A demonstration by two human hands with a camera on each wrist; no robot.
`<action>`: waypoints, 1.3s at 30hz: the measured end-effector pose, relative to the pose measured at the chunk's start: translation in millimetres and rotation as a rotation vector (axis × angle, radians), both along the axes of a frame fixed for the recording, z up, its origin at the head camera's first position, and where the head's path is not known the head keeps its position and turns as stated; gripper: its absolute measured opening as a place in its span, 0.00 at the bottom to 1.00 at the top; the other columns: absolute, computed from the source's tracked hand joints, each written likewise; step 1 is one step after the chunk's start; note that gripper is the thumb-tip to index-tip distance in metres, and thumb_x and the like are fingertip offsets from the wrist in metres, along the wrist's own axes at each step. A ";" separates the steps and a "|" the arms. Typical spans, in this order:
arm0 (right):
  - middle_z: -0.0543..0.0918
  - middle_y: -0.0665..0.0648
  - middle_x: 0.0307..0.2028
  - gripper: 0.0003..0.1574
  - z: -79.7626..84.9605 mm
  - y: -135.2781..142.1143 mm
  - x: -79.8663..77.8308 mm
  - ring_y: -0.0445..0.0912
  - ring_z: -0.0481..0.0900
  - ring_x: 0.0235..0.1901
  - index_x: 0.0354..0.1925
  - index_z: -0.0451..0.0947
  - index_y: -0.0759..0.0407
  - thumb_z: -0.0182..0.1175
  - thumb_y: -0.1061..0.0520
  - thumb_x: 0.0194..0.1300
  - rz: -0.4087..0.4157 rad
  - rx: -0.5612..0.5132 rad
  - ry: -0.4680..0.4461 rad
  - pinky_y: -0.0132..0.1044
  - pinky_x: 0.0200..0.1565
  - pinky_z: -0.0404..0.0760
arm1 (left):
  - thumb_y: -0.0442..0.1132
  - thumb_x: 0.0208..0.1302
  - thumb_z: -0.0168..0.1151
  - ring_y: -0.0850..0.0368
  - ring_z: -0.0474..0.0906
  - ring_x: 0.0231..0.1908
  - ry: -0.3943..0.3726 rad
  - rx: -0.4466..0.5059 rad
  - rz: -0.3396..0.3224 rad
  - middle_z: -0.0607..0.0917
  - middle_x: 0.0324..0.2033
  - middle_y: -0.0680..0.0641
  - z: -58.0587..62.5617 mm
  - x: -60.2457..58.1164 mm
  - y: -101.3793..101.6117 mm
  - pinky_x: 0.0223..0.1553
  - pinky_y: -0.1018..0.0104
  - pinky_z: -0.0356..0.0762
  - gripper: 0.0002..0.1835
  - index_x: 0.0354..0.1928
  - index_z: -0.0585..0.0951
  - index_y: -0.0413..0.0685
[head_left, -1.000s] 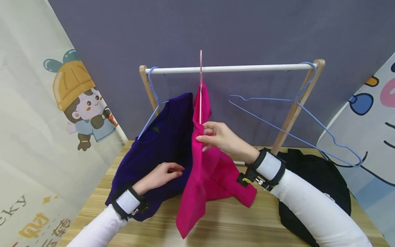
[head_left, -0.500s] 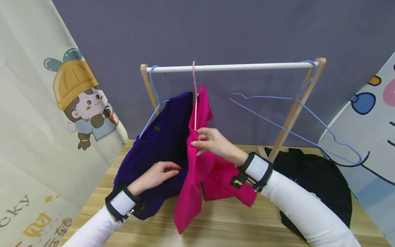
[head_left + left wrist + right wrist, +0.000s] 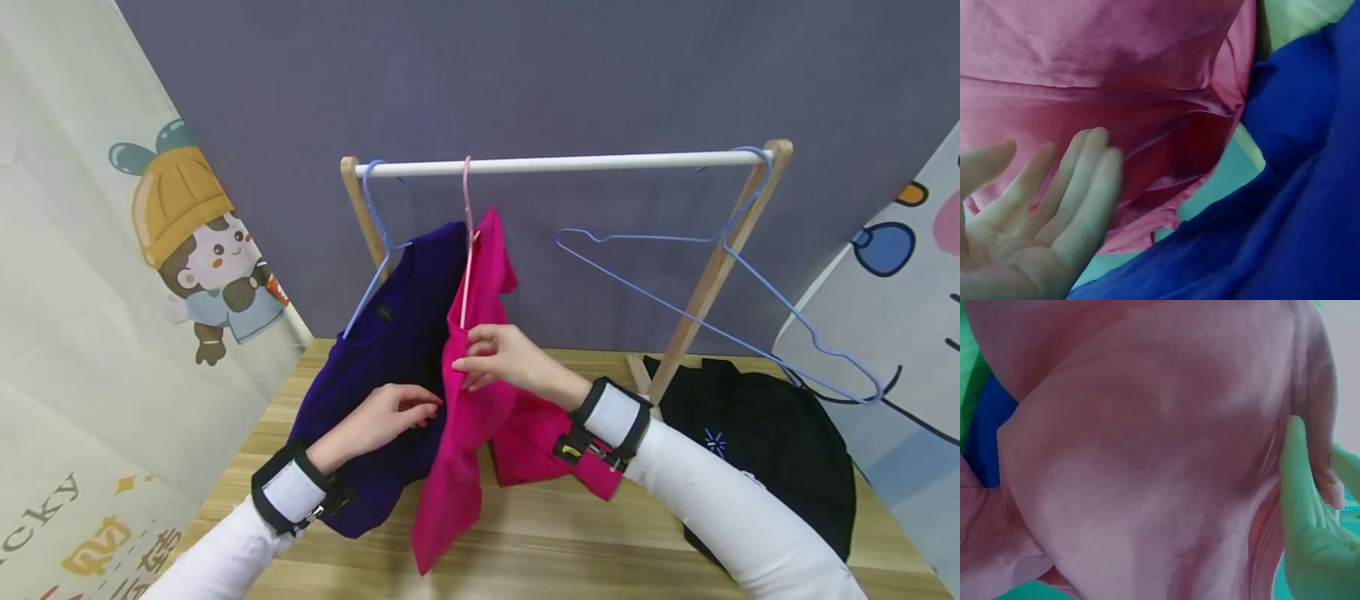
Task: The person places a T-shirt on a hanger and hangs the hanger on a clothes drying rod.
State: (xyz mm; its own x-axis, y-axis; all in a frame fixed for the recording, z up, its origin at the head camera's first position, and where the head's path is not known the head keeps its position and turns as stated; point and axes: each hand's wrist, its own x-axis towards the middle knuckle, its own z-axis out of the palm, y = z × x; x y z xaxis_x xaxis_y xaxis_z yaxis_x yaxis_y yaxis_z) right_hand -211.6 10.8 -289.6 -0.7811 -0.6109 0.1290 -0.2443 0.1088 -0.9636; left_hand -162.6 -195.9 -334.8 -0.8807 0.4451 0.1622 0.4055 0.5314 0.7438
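Note:
A bright pink shirt (image 3: 465, 442) hangs sideways on a pink hanger (image 3: 467, 200), whose hook is over the white rail (image 3: 600, 162). My right hand (image 3: 506, 358) pinches the shirt's near edge at the hanger's front end, thumb on one side and fingers on the other, as the right wrist view also shows. To the left, a navy shirt (image 3: 405, 325) hangs on a blue hanger (image 3: 372, 208). My left hand (image 3: 382, 421) is in front of the navy shirt, fingertips close to the pink cloth. In the left wrist view its fingers are loosely extended and hold nothing.
At the right end of the rail hangs a bare blue hanger (image 3: 645, 240), jutting out toward me. Below it a black garment (image 3: 765, 442) lies on the wooden table (image 3: 570, 558). The rack's wooden leg (image 3: 693, 312) stands at the right.
The pink hanger's hook has come down onto the rail and shifted left, toward the navy shirt. My right hand moved left and down with it; the left hand has hardly moved.

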 end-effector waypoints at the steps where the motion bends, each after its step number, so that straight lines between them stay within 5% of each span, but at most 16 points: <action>1: 0.80 0.66 0.30 0.22 -0.3 -1.5 3.6 0.53 0.80 0.24 0.46 0.62 0.74 0.57 0.67 0.54 0.006 0.009 0.000 0.41 0.30 0.82 | 0.34 0.60 0.53 0.54 0.78 0.27 -0.014 0.016 0.005 0.82 0.29 0.38 2.9 2.9 -1.1 0.31 0.58 0.79 0.09 0.37 0.77 0.34; 9: 0.80 0.68 0.35 0.17 -3.9 -4.6 31.7 0.53 0.80 0.27 0.43 0.66 0.72 0.56 0.63 0.57 0.034 0.061 0.020 0.43 0.32 0.81 | 0.30 0.60 0.50 0.45 0.77 0.21 -0.024 0.178 0.081 0.81 0.22 0.37 34.1 19.8 -12.0 0.23 0.64 0.79 0.07 0.35 0.76 0.33; 14: 0.79 0.70 0.34 0.15 -9.0 13.8 32.2 0.53 0.80 0.27 0.44 0.70 0.69 0.51 0.58 0.62 0.059 0.091 0.028 0.44 0.31 0.81 | 0.33 0.62 0.49 0.49 0.76 0.17 -0.001 0.227 0.069 0.80 0.19 0.40 54.7 18.9 -1.3 0.20 0.67 0.78 0.08 0.33 0.76 0.34; 23: 0.80 0.60 0.31 0.18 -24.0 62.9 26.9 0.54 0.79 0.28 0.45 0.70 0.68 0.50 0.54 0.64 0.027 0.216 0.021 0.44 0.33 0.81 | 0.36 0.61 0.51 0.54 0.75 0.17 0.053 0.205 -0.046 0.80 0.18 0.45 89.1 21.1 37.3 0.22 0.62 0.78 0.08 0.33 0.78 0.39; 30: 0.80 0.61 0.34 0.18 -38.7 120.7 25.9 0.54 0.79 0.30 0.46 0.68 0.71 0.50 0.58 0.63 0.037 0.343 0.016 0.44 0.33 0.81 | 0.37 0.62 0.50 0.57 0.76 0.20 0.067 0.122 -0.199 0.80 0.19 0.47 113.8 23.1 77.5 0.25 0.62 0.79 0.07 0.33 0.78 0.44; 39: 0.79 0.59 0.32 0.19 -56.4 195.7 34.0 0.48 0.78 0.27 0.44 0.69 0.71 0.49 0.56 0.64 -0.064 0.528 0.039 0.38 0.28 0.81 | 0.39 0.62 0.51 0.58 0.75 0.20 0.044 -0.042 -0.338 0.81 0.19 0.49 122.6 22.4 127.8 0.23 0.70 0.72 0.07 0.34 0.78 0.47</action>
State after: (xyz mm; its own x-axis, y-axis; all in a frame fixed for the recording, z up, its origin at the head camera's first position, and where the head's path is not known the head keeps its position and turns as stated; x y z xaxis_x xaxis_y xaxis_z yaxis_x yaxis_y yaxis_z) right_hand -177.6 206.5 -345.9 -0.8196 -0.5518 -0.1541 -0.2554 0.5927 -0.7639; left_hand -140.2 -68.1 -212.1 -0.6751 0.7174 0.1718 0.5949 0.3917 0.7019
